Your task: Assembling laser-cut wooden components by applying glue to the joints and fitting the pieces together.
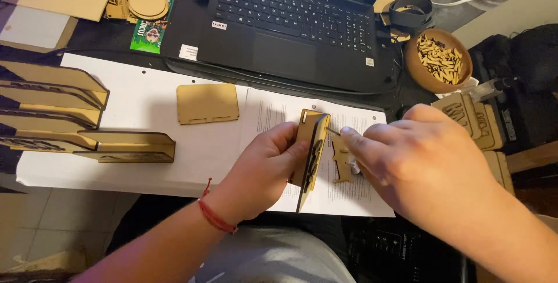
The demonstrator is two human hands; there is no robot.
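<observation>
My left hand [264,169] grips a small wooden assembly [311,149] of thin laser-cut boards, held upright on edge over white paper sheets [174,137]. A red string bracelet sits on that wrist. My right hand [415,161] pinches a thin small stick [333,132] and holds its tip against the assembly's right face near the top. Under the right fingers a small cut-out wooden piece [340,164] lies on the paper.
A flat wooden panel [207,103] lies on the paper. Stacked wedge-shaped wooden assemblies [64,114] stand at the left. An open black laptop [290,21] sits behind, a bowl of small wooden pieces [439,59] and more cut boards [474,117] at the right.
</observation>
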